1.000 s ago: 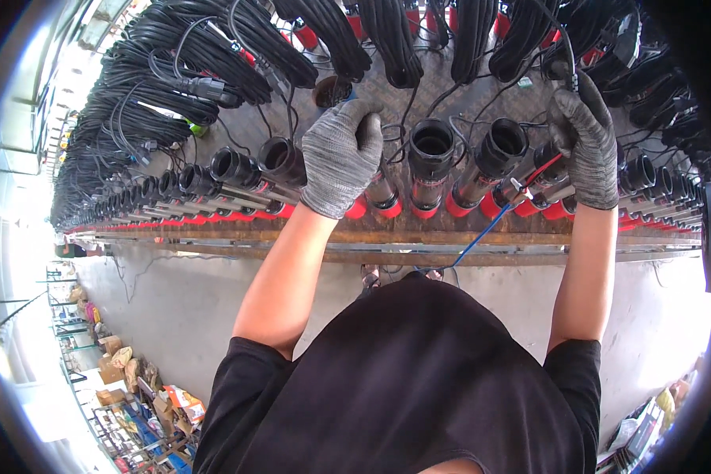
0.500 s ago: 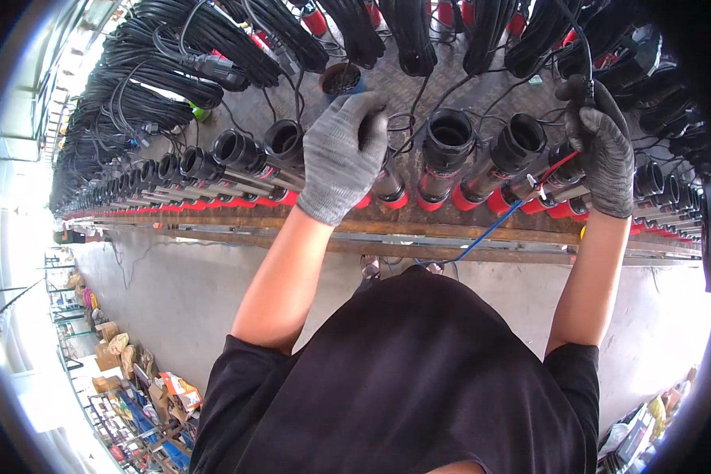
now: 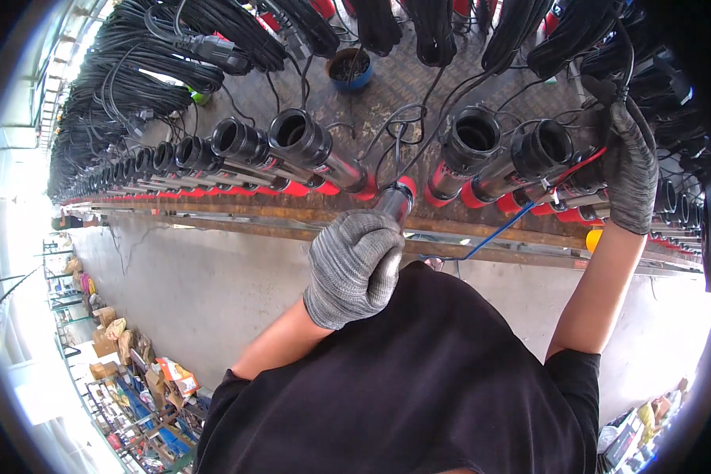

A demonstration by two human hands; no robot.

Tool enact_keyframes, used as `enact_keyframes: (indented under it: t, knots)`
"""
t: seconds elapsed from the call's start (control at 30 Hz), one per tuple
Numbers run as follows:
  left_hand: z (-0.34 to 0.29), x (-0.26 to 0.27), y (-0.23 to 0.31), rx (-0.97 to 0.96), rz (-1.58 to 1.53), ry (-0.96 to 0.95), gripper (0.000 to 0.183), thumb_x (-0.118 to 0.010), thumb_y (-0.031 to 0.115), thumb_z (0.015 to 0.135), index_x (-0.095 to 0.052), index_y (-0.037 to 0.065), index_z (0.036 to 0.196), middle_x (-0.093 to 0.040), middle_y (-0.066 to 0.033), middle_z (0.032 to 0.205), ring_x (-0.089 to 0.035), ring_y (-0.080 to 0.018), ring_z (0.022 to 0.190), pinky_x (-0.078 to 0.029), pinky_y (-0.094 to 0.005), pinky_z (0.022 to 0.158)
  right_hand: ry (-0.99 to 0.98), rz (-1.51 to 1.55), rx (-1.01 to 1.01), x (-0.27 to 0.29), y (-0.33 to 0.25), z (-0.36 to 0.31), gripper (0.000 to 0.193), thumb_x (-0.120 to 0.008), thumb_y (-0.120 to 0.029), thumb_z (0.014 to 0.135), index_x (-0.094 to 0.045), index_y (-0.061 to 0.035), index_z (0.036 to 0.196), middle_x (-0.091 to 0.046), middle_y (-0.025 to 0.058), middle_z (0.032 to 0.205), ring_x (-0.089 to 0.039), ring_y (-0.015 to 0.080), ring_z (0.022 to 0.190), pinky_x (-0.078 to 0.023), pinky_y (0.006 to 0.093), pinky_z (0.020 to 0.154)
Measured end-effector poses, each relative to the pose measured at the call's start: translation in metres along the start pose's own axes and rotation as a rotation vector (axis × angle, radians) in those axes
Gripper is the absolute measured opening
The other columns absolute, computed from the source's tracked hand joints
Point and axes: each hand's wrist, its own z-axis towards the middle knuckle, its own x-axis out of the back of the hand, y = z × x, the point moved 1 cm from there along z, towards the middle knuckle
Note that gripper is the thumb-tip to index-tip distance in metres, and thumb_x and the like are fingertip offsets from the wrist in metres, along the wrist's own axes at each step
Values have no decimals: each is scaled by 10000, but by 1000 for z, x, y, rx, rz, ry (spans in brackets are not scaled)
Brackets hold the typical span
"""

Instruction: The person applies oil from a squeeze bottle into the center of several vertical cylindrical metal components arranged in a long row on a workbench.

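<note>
My left hand (image 3: 355,265), in a grey knit glove, is closed around a tubular steel pump (image 3: 396,201). That pump leans toward me over the bench edge; its far end is red with a black cable, and my fist hides its near end. My right hand (image 3: 633,170), gloved alike, is closed on a black cable (image 3: 628,67) above the row at the right. Its fingertips are partly hidden. Beside it a red lead (image 3: 581,163) joins a blue cord (image 3: 494,233) near a steel tube. Upright pumps with open black collars (image 3: 475,136) stand near both hands.
The brown bench (image 3: 292,220) carries a long row of these pumps. Behind them lie thick coils of black cable (image 3: 166,47) and a small blue pot (image 3: 351,73) with dark contents. Below is a grey floor (image 3: 182,292), with boxes (image 3: 107,340) on shelving at lower left.
My left hand has come down toward my body and now grips a pump, tilting it out of the row. My right hand has shifted slightly right, still with the black cable.
</note>
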Motion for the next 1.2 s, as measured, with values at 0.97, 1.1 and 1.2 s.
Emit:
enact_keyframes:
  t: [0.97, 1.1, 1.2]
  knots:
    - [-2, 1, -6, -10, -5, 67, 116, -695, 59, 887, -679, 82, 1000, -713, -119, 974, -716, -302, 830, -594, -412, 739, -55, 58, 1, 3, -3, -8, 498, -652, -320, 1000, -684, 56, 1325, -681, 23, 885, -535, 63, 724, -408, 186, 638]
    - [-6, 0, -9, -3, -36, 92, 163, -731, 50, 854, -682, 78, 1007, -706, -118, 987, -691, -331, 830, -570, -431, 732, -44, 33, 7, 0, -11, -12, 499, -647, -329, 1007, -685, 59, 1320, -649, 9, 824, -509, 59, 674, -380, 180, 616]
    - [-8, 2, -10, -13, -44, 110, 213, -748, 34, 837, -677, 79, 1033, -705, -114, 988, -679, -337, 828, -560, -433, 725, -38, 27, 16, 0, -10, -11, 486, -642, -335, 1020, -690, 55, 1306, -650, 8, 813, -495, 53, 649, -359, 173, 595]
